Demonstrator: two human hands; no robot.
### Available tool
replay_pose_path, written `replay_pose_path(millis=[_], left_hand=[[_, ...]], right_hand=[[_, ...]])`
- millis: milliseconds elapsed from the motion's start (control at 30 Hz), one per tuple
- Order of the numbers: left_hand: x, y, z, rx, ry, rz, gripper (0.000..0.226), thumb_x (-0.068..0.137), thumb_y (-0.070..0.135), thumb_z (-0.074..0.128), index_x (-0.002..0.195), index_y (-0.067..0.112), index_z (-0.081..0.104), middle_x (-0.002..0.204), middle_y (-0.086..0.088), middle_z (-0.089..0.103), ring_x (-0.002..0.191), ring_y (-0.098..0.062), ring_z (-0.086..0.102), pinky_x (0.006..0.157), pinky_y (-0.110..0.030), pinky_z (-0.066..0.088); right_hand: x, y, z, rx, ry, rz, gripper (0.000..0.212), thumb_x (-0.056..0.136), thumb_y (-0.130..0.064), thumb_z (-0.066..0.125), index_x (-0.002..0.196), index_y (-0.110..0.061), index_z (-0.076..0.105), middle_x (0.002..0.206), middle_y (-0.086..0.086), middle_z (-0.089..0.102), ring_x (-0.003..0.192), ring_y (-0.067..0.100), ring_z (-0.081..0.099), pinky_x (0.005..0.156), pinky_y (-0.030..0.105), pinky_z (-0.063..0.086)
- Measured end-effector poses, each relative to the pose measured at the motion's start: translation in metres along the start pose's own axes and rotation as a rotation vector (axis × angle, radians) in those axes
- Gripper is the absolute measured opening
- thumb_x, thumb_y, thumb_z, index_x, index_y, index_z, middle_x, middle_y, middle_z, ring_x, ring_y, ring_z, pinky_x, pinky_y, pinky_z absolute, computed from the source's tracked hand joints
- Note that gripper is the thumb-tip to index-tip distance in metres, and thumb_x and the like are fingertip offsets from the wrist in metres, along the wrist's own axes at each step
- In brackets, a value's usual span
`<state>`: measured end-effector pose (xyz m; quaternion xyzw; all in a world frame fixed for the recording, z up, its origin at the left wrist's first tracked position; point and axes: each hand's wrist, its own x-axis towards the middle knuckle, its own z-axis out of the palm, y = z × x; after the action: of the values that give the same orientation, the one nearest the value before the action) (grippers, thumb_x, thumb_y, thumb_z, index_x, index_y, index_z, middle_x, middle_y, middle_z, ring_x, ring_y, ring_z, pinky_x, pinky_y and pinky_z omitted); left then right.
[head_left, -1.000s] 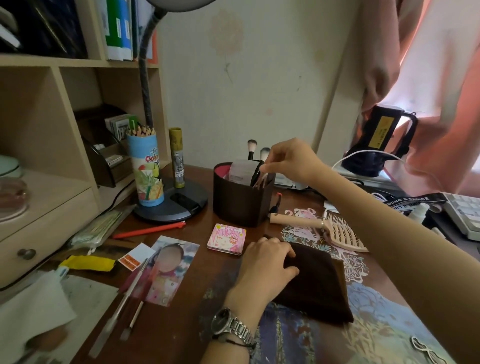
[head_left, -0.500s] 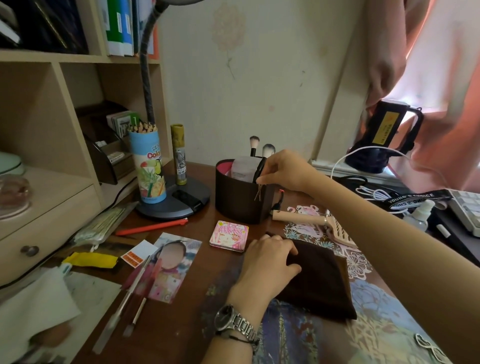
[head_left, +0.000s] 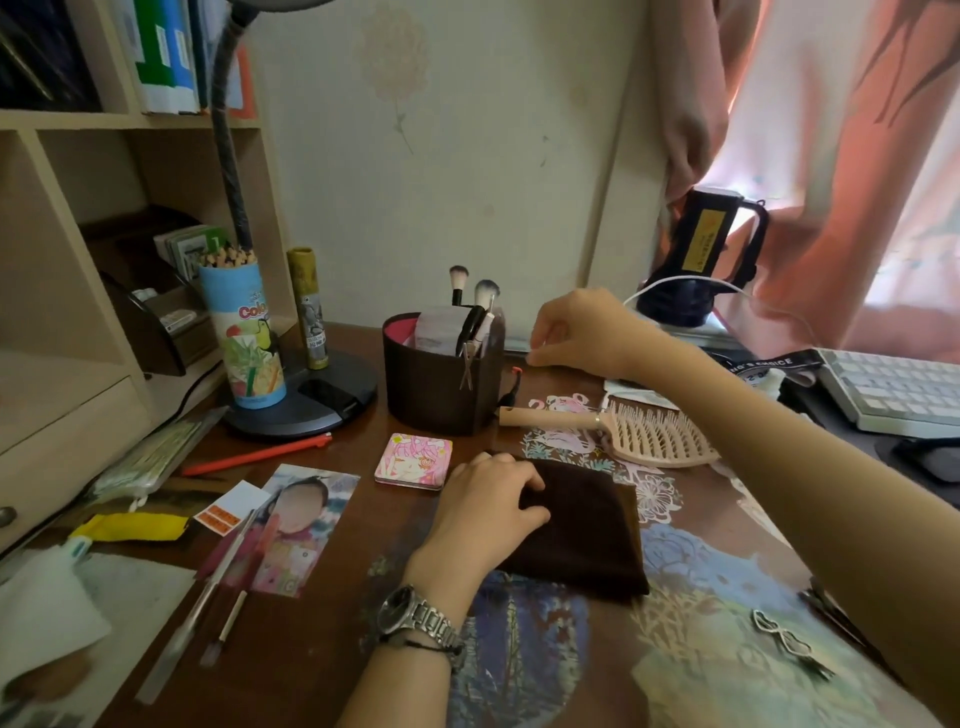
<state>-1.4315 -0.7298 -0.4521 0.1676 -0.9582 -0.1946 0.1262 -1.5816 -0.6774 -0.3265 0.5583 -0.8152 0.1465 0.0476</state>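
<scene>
Brown pouch (head_left: 587, 530) lies flat near the middle of the surface (head_left: 322, 649), closer to its front edge than to the back. Its left part is hidden under the left hand (head_left: 488, 512), whose grip is closed on it: the fingers curl over the pouch's left edge and the thumb lies across the top. Whether the pouch is open, or what it holds, cannot be made out. The right hand (head_left: 582, 332) hovers toward the back edge, just right of the brown holder (head_left: 431, 389) and apart from it. Its fingertips are drawn together, but whether that grip pinches anything is too small to tell. Scissors (head_left: 466, 371) sit at the holder's right side, handles at the rim and blades showing against its front. Two makeup brushes (head_left: 458, 275) stick up from it, and the rest of its contents is hard to read. A hairbrush (head_left: 644, 436) lies between the hands, its far end hidden behind the right forearm. A keyboard (head_left: 893, 389) is cut off at the right edge.
</scene>
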Motion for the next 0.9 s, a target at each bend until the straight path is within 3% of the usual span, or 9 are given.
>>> replay_pose_path(millis=[167,300,433,700,900], left_hand=[[-0.001,0.0,0.0,0.014,-0.019,-0.005,0.031,0.089,0.041,0.061,0.118,0.031,0.06,0.124,0.007,0.057,0.118,-0.014,0.047,0.098,-0.034,0.04],[-0.001,0.001,-0.001,0.044,-0.05,-0.003,0.029,0.089,0.04,0.061,0.116,0.03,0.062,0.124,0.006,0.056,0.119,-0.016,0.047,0.099,-0.036,0.041],[-0.001,0.003,0.002,0.097,-0.049,0.004,0.028,0.09,0.04,0.061,0.116,0.031,0.062,0.123,0.006,0.056,0.118,-0.016,0.048,0.098,-0.036,0.042],[-0.005,0.003,0.007,0.134,-0.04,0.015,0.028,0.091,0.039,0.059,0.118,0.03,0.061,0.125,0.005,0.057,0.117,-0.016,0.049,0.099,-0.038,0.043],[-0.009,0.002,0.011,0.126,-0.019,0.015,0.028,0.092,0.038,0.058,0.119,0.029,0.06,0.127,0.005,0.055,0.118,-0.016,0.048,0.097,-0.035,0.042]], right_hand=[[-0.047,0.021,-0.009,-0.102,-0.004,0.029,0.011,0.081,-0.028,0.07,0.087,-0.018,0.068,0.083,-0.003,0.067,0.074,0.012,0.063,0.074,0.033,0.057],[-0.091,0.036,-0.016,-0.085,-0.033,0.076,0.012,0.08,-0.03,0.07,0.087,-0.021,0.07,0.083,-0.01,0.065,0.077,0.009,0.062,0.074,0.032,0.055],[-0.139,0.05,-0.017,-0.06,-0.064,0.134,0.011,0.079,-0.031,0.072,0.084,-0.022,0.071,0.079,-0.013,0.065,0.074,0.005,0.059,0.085,0.041,0.051],[-0.218,0.069,0.001,0.049,-0.28,0.189,0.014,0.08,-0.026,0.073,0.093,-0.02,0.07,0.085,-0.012,0.064,0.073,0.002,0.058,0.067,0.015,0.045],[-0.245,0.075,0.013,0.06,-0.358,0.275,0.012,0.08,-0.032,0.072,0.087,-0.023,0.069,0.075,-0.019,0.056,0.076,0.007,0.058,0.063,0.012,0.041]])
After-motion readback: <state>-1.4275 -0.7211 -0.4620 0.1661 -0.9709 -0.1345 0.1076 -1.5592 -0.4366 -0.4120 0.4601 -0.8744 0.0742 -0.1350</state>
